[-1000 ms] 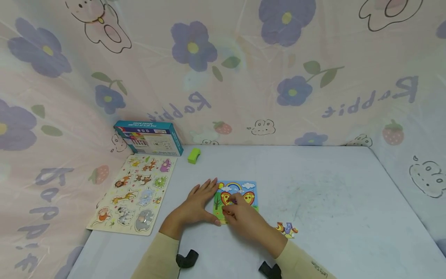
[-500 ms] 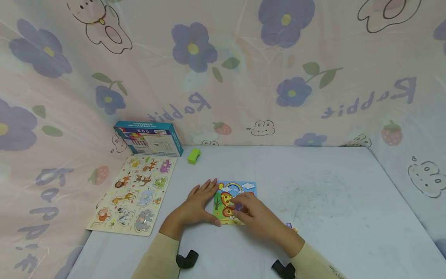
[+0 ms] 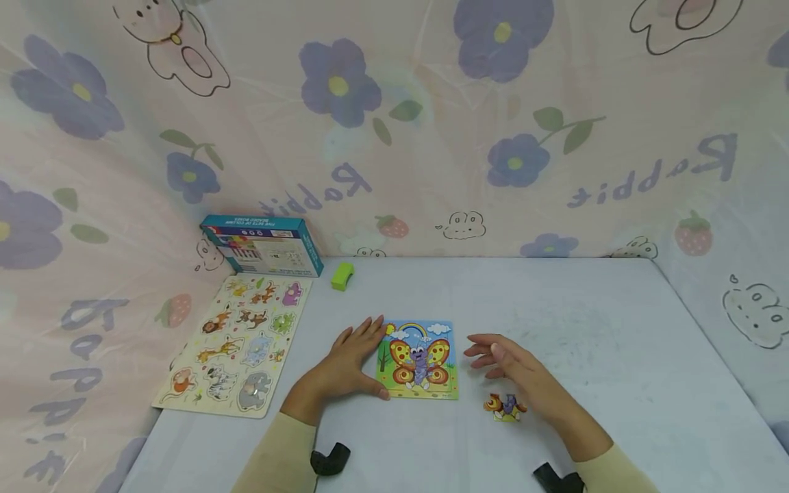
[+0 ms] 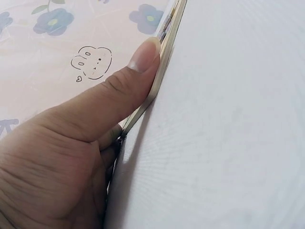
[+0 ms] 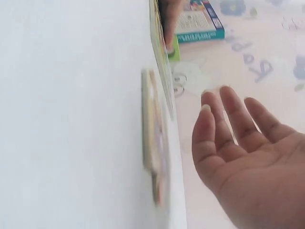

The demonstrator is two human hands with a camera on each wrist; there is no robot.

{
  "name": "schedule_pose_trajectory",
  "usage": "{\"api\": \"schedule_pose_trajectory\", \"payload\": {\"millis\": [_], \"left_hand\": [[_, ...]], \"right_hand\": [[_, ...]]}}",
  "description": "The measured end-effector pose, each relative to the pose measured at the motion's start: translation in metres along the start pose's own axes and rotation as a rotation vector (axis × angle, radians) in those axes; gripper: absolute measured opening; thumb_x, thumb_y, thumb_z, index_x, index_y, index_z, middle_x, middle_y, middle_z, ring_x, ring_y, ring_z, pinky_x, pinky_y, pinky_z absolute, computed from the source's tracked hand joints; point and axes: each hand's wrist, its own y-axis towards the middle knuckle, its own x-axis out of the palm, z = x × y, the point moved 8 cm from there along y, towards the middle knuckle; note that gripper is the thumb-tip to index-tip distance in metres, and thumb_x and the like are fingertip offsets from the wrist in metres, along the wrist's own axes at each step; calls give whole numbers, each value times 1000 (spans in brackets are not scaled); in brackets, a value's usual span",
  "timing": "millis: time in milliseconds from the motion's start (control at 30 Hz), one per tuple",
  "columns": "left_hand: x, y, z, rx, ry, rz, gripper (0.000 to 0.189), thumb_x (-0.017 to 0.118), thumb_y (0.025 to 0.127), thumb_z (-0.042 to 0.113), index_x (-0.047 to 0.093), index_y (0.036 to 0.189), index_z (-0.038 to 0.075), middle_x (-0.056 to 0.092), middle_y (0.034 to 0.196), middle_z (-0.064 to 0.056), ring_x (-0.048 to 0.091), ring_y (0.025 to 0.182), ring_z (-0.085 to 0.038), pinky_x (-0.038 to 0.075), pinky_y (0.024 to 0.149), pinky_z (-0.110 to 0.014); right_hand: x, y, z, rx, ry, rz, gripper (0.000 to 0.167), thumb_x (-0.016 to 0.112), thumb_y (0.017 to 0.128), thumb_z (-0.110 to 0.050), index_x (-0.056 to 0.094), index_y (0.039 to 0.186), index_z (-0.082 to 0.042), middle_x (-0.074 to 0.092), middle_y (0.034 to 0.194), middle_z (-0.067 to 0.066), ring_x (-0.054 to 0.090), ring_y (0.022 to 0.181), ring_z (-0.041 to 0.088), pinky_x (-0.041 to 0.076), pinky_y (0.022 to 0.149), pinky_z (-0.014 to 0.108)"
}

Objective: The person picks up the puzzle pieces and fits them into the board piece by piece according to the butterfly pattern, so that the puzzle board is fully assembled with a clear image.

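Note:
A square butterfly puzzle board [image 3: 418, 360] lies on the white table in the head view, its butterfly picture fully visible. My left hand [image 3: 350, 366] rests along its left side, fingers extended near the top corner and thumb at the bottom corner. The left wrist view has the thumb [image 4: 128, 78] against the board's edge; the other fingers are mostly hidden. To the right of the board, my right hand [image 3: 524, 370] is held off it with loosely bent fingers and nothing in them. Just below that hand lies a small stack of puzzle pieces [image 3: 504, 407], blurred in the right wrist view.
On the left lies a large animal peg puzzle board [image 3: 237, 346]. Behind it stands a blue box [image 3: 265, 245], with a small green block [image 3: 342, 276] beside it. Patterned curtain [image 3: 431, 150] encloses the table's back and sides.
My right hand has come off the puzzle board and moved right, uncovering the butterfly picture and the small pieces. The left hand stays in place.

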Motion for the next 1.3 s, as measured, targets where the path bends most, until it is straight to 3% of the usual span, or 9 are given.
{"api": "schedule_pose_trajectory", "payload": {"millis": [167, 300, 400, 500, 600, 700, 967, 1100, 1300], "left_hand": [[0, 0, 1, 5, -5, 1, 131, 97, 72, 61, 29, 174, 14, 11, 180, 6, 0, 165, -18, -4, 131, -48], [0, 0, 0, -2, -2, 1, 131, 97, 72, 62, 28, 174, 14, 10, 180, 6, 0, 166, -19, -4, 131, -48], [0, -1, -2, -6, -8, 4, 131, 97, 72, 62, 29, 174, 14, 10, 180, 6, 0, 166, -20, -4, 131, -49], [-1, -1, -1, -1, -15, 6, 131, 96, 73, 62, 29, 174, 14, 10, 180, 6, 0, 166, -20, -4, 131, -49], [-2, -2, -1, 4, -15, 10, 131, 96, 72, 63, 29, 174, 13, 11, 180, 6, 0, 166, -19, -3, 131, -49], [-3, -2, 0, 2, -23, 11, 131, 97, 72, 62, 30, 173, 13, 11, 180, 6, 0, 166, -19, -3, 131, -48], [-3, -2, 1, -2, -17, 0, 131, 97, 72, 61, 29, 173, 13, 11, 180, 5, 1, 166, -20, -3, 131, -48], [-2, -2, 0, -5, -22, 5, 131, 98, 72, 59, 30, 173, 13, 13, 180, 4, 2, 166, -20, -3, 131, -49], [-1, -1, 0, -6, -39, 8, 130, 98, 71, 59, 31, 173, 13, 13, 180, 5, 1, 166, -20, -3, 131, -49]], "right_hand": [[-26, -14, 7, -28, 75, 3, 53, 19, 121, -22, 47, 159, 1, 59, 143, 31, 64, 123, 39, 58, 100, 39], [-38, -20, 23, 18, 118, 1, 53, 22, 121, -21, 39, 161, 8, 57, 145, 32, 63, 124, 37, 57, 99, 37], [-40, -22, 35, 94, 83, -2, 47, 36, 119, -15, 43, 160, 7, 60, 145, 28, 63, 125, 32, 57, 99, 33], [-37, -23, 41, 147, 9, -33, 46, 60, 111, -10, 54, 156, 1, 64, 145, 20, 63, 130, 26, 55, 100, 30], [-31, -25, 39, 147, -110, -99, 53, 80, 100, -14, 63, 150, -7, 64, 148, 11, 59, 135, 21, 49, 105, 24], [-24, -27, 33, 132, -234, -171, 56, 90, 92, -24, 69, 143, -17, 58, 151, 4, 51, 139, 21, 40, 111, 20], [-12, -31, 22, 131, -391, -240, 35, 91, 88, -23, 72, 118, -24, 46, 126, 1, 43, 122, 25, 40, 103, 29], [-8, -30, 22, 172, -387, -249, 33, 90, 89, -20, 70, 114, -24, 53, 118, -2, 48, 114, 22, 45, 96, 32], [-6, -28, 24, 207, -265, -212, 23, 82, 96, -8, 72, 114, -17, 69, 104, -1, 62, 95, 19, 53, 80, 30]]}}
